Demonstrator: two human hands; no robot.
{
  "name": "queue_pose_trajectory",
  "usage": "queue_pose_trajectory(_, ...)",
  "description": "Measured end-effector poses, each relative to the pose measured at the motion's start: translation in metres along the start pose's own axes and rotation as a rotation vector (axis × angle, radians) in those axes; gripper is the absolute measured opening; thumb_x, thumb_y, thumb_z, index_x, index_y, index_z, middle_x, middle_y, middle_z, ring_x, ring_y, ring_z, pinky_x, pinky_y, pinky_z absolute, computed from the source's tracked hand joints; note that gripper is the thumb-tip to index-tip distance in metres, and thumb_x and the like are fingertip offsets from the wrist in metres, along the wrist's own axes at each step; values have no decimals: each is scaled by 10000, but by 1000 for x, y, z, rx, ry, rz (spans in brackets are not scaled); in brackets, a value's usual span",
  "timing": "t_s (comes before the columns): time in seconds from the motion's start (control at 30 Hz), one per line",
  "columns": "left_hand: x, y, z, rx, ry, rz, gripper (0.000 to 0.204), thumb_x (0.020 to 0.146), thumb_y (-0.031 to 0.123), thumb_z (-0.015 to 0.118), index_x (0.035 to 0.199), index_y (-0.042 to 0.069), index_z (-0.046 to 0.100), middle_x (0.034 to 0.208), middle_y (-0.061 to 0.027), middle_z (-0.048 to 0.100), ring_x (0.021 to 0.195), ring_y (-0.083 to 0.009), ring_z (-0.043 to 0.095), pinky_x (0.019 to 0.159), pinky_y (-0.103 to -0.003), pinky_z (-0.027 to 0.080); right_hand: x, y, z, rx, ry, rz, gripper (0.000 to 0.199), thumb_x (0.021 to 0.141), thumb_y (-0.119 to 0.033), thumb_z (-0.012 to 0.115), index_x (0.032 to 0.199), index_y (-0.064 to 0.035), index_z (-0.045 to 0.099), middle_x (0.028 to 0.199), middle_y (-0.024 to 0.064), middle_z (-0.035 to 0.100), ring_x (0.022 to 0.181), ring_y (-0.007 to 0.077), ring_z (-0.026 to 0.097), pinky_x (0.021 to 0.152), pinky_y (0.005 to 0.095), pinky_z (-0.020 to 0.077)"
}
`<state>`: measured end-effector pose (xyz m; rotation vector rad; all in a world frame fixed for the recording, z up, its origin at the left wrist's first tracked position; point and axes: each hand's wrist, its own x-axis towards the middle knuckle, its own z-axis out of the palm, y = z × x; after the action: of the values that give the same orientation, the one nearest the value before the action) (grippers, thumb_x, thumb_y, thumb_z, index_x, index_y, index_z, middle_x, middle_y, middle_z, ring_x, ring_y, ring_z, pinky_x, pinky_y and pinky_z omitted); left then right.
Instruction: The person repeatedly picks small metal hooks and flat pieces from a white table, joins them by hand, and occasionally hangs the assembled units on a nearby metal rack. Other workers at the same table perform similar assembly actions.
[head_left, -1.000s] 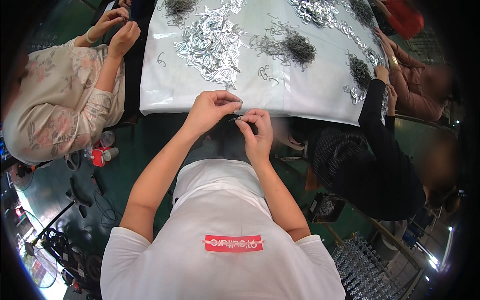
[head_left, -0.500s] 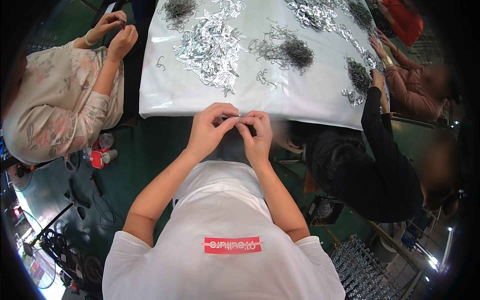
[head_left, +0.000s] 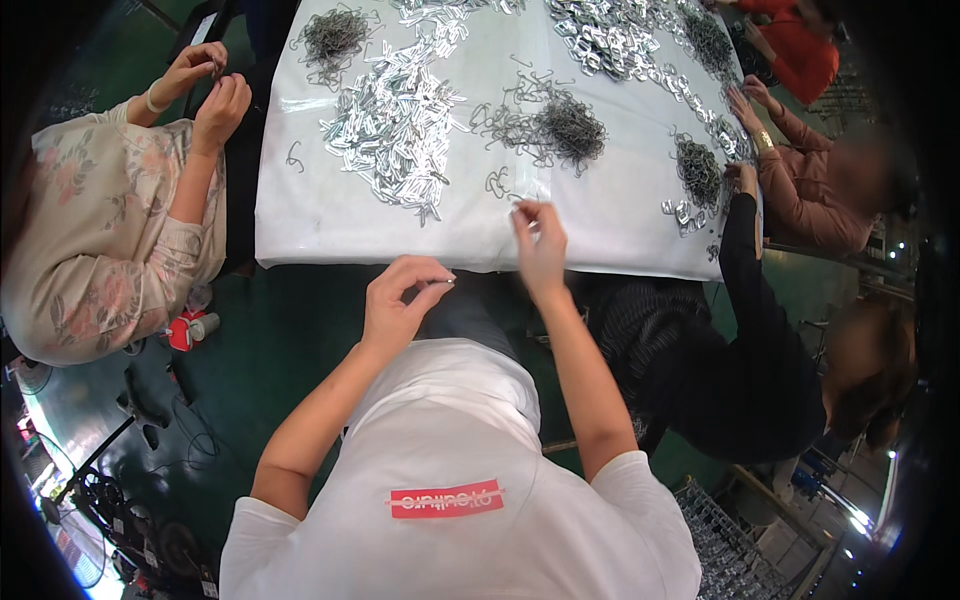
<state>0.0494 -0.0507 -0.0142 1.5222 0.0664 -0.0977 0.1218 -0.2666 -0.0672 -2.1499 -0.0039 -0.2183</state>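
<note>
Left hand (head_left: 397, 302) pinching a small metal piece (head_left: 451, 282); right hand (head_left: 541, 246) over white-covered table (head_left: 630, 244) by wire hooks (head_left: 497, 184), grip unclear; green floor (head_left: 275, 335) below both.

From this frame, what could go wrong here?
The left hand pinches a small shiny piece at its fingertips, off the near edge of the table; a slip could drop it to the floor. The dark wire hooks lie tangled, so lifting one might drag others. The right hand, close to loose hooks, might knock them.
</note>
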Motion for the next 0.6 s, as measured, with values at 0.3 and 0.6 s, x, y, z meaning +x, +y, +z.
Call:
queue_pose_trajectory(0.3, -13, 9, -1, 26, 24, -34, 139, 790, -11, 704, 920, 36, 713, 902, -40, 657, 734, -111, 572, 667, -235, 471, 120, 57, 5, -502, 27, 256, 191, 807, -258, 663, 909, -100, 697, 887, 109, 649, 866, 310, 634, 748, 446, 495)
queue_pose_trajectory(0.6, -19, 5, -1, 47, 49, -5, 136, 791, -9, 704, 918, 39, 712, 893, -47, 661, 754, -122, 581, 663, -243, 472, 107, 65, -26, 214, -72, 628, 149, 829, -195, 701, 863, -50, 690, 745, -2, 594, 656, 133, 569, 577, 281, 443)
